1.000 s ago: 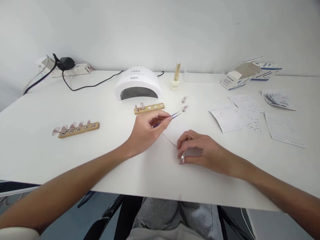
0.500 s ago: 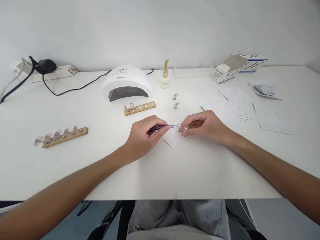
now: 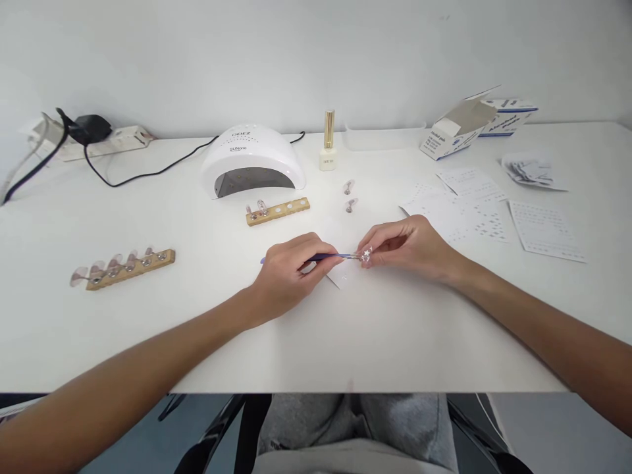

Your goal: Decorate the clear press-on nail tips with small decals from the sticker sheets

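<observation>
My left hand (image 3: 289,276) is closed around blue-purple tweezers (image 3: 322,257), their tips pointing right. Those tips meet a clear pinkish false nail (image 3: 366,255) with white star shapes on it. The nail is pinched between the fingers of my right hand (image 3: 412,247); whether it sits on a stand is hidden. Beneath the tweezers, a small pale sheet (image 3: 340,278) lies partly covered by my left hand. Just beyond my hands, two more false nails on small metal stands, a rear one (image 3: 349,186) and a nearer one (image 3: 351,205), rest on the table.
Behind stand a white nail lamp (image 3: 254,155) and a gold-capped polish bottle (image 3: 328,155). One wooden nail holder (image 3: 284,212) lies before the lamp, another (image 3: 133,268) at left. Sticker sheets (image 3: 546,227) and an open alcohol-pad box (image 3: 454,131) are at right. A power strip (image 3: 123,141) sits back left.
The tweezer tips have moved right and slightly down, from beside the false nail onto it. My right hand has stayed almost in place.
</observation>
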`<control>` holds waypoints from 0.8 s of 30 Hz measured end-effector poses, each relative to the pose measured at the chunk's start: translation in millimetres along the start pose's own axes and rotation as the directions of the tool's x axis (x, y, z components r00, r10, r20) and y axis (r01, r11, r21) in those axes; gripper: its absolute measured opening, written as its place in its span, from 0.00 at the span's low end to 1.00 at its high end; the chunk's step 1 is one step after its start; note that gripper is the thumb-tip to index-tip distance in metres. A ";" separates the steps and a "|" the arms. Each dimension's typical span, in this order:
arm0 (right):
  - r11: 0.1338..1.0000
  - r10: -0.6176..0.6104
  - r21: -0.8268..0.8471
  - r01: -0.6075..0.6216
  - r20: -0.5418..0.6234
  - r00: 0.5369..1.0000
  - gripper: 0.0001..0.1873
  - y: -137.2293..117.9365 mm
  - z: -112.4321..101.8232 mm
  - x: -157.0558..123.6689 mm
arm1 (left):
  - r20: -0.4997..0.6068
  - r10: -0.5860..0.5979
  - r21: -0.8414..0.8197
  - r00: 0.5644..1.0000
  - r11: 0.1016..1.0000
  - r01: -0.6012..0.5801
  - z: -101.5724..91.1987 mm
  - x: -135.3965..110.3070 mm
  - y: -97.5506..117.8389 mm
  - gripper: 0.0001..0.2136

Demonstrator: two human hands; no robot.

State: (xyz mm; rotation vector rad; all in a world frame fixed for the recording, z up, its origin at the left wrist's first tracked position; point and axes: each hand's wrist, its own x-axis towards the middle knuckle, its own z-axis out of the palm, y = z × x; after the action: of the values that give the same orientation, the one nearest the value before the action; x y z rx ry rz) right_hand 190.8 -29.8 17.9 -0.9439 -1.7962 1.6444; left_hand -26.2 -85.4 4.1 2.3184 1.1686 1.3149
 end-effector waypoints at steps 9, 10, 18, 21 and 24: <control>1.000 -0.007 0.000 0.007 0.019 1.000 0.05 -0.5 -1.5 0.6 | -0.001 0.016 0.013 1.000 1.000 -0.016 0.1 0.3 0.0 0.03; 1.000 -0.008 -0.005 0.009 0.021 1.000 0.05 -0.6 -1.8 0.4 | 0.002 0.012 0.013 1.000 1.000 -0.012 0.1 0.4 0.1 0.03; 0.999 0.015 -0.038 -0.013 0.037 0.999 0.07 -3.1 -2.2 0.6 | 0.030 -0.003 0.010 1.000 1.000 0.003 0.2 1.3 1.3 0.04; 0.999 0.011 -0.036 -0.009 0.034 0.999 0.07 -3.7 -1.9 0.7 | 0.036 -0.007 0.013 0.999 1.000 0.007 -0.3 0.7 1.2 0.04; 1.000 0.000 -0.026 0.001 0.042 0.999 0.06 -3.3 -1.8 0.1 | 0.041 -0.009 0.004 0.999 1.000 0.008 -0.8 0.2 1.2 0.04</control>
State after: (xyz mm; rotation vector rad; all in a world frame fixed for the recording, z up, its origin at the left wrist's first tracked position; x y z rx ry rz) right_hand 191.6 -28.7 21.3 -0.9262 -1.8499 1.6557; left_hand -26.1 -86.2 5.4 2.3288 1.1681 1.2578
